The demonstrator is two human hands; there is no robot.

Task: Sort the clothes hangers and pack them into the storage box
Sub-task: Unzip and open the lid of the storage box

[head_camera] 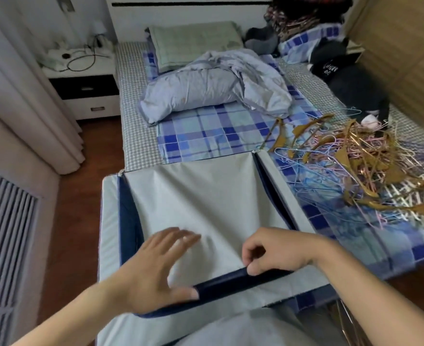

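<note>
A pale grey fabric storage box (pixel 206 196) with dark blue trim stands at the foot of the bed, its lid lying over the top. My left hand (pixel 153 268) hovers over the lid's near left part with fingers spread, thumb by the blue near edge. My right hand (pixel 275 250) pinches the dark blue trim (pixel 230 278) along the lid's near edge. A tangled heap of clothes hangers (pixel 360 161), brown, pink, blue and white, lies on the bed to the right of the box.
The bed (pixel 215 131) carries a blue plaid sheet, a crumpled pale duvet (pixel 213 86), a green pillow and dark clothes (pixel 350 78) at the right. A nightstand (pixel 86 88) stands at the left, a wooden wardrobe (pixel 405 58) at the right. Brown wood floor runs along the left.
</note>
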